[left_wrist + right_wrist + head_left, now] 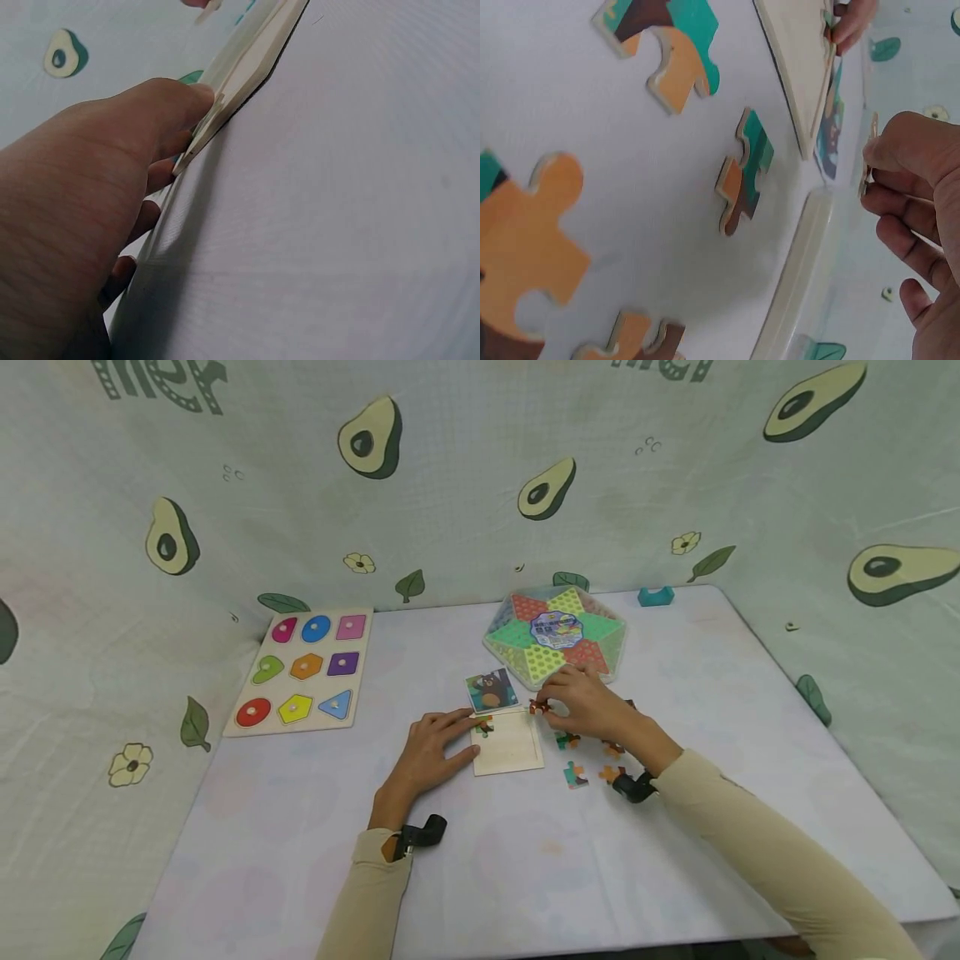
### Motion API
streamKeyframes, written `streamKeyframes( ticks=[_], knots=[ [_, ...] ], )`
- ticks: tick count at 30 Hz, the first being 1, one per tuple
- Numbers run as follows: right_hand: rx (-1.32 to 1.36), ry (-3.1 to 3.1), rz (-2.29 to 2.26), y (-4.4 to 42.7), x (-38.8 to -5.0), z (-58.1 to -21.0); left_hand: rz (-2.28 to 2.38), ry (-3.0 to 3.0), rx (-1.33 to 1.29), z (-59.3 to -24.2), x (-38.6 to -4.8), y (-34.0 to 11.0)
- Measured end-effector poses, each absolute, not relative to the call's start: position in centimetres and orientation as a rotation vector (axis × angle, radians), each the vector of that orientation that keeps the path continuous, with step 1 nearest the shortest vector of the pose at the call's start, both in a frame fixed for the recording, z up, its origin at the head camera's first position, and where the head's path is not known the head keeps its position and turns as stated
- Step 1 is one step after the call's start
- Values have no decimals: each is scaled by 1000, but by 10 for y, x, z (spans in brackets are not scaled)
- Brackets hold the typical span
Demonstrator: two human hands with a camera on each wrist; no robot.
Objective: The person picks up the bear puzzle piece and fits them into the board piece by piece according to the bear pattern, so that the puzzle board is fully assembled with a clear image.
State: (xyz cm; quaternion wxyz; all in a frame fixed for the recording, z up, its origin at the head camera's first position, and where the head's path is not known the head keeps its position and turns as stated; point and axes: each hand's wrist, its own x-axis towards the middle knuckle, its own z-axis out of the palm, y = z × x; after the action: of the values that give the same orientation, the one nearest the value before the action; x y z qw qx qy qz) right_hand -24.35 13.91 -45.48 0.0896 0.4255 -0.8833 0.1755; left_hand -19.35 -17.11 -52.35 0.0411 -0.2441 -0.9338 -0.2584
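My right hand (588,703) pinches a brown-and-orange jigsaw piece (537,706) between thumb and fingertips, raised near the top right corner of a shallow wooden puzzle tray (513,753). In the right wrist view the pinched piece (870,146) shows edge-on. One jigsaw piece (485,725) lies in the tray's upper left corner. My left hand (429,752) rests at the tray's left side, its index finger by that piece and its thumb on the edge. Behind the tray lies a picture card (492,690) of a bear. Several loose jigsaw pieces (576,774) lie right of the tray, some partly hidden by the right arm.
A hexagonal board-game box (517,635) stands behind the right hand. At the far left lies a wooden shape board (300,643) with coloured knobbed shapes. A teal block (656,597) sits near the table's back edge. An avocado-print cloth (450,527) hangs behind.
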Motion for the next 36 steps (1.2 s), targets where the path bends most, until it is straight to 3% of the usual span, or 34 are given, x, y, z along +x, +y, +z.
streamKeyframes(
  ticks=[36],
  knots=[
    [1344, -2625, 399, 89, -245, -470, -797, -2870, -739, -523, -193, -172]
  ],
)
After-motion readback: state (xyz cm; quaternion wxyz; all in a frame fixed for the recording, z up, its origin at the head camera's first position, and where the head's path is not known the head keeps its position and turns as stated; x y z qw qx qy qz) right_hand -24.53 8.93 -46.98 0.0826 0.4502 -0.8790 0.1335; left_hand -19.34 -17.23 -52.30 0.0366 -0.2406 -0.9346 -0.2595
